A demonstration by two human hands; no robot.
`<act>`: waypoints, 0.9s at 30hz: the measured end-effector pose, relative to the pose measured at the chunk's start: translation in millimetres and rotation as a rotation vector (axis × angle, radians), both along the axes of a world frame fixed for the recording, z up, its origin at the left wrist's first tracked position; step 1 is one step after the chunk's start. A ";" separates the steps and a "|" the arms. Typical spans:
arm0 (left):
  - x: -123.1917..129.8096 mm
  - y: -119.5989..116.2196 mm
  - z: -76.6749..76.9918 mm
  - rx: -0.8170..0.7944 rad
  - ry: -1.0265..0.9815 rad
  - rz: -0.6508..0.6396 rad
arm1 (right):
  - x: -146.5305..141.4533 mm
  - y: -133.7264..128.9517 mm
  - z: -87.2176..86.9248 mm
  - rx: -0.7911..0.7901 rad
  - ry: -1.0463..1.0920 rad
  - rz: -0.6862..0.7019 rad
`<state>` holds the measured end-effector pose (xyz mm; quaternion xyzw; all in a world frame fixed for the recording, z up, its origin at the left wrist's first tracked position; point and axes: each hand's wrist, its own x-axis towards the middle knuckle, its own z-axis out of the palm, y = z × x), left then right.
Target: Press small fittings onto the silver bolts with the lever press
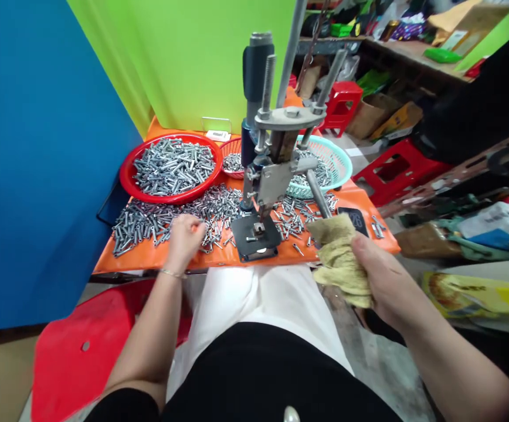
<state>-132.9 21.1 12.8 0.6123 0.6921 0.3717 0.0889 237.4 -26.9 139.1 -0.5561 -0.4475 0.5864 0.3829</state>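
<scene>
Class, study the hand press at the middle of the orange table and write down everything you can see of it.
The hand press is a grey metal machine standing upright on the orange table. It has a dark flat base plate with a small metal piece on it, a steel head, threaded rods on top, a dark cylinder behind, and a lever whose end is wrapped in yellowish cloth. The right hand grips that cloth; the left hand rests on loose metal parts beside the base.

Bright even light, saturated colours, warped edges
</scene>
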 end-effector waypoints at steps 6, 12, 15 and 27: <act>-67.4 -11.1 -0.4 -0.041 0.210 0.189 | -14.5 10.0 -16.6 0.005 -0.059 -0.016; 1.1 16.2 -21.3 -0.188 0.173 -0.189 | -13.4 8.9 -18.3 0.042 -0.119 0.014; 16.7 35.2 -21.6 -0.221 0.247 -0.165 | -17.5 6.5 -15.2 0.057 -0.128 0.009; 42.2 66.1 -8.8 -0.301 0.367 -0.224 | -21.7 11.4 -25.3 0.058 -0.085 0.011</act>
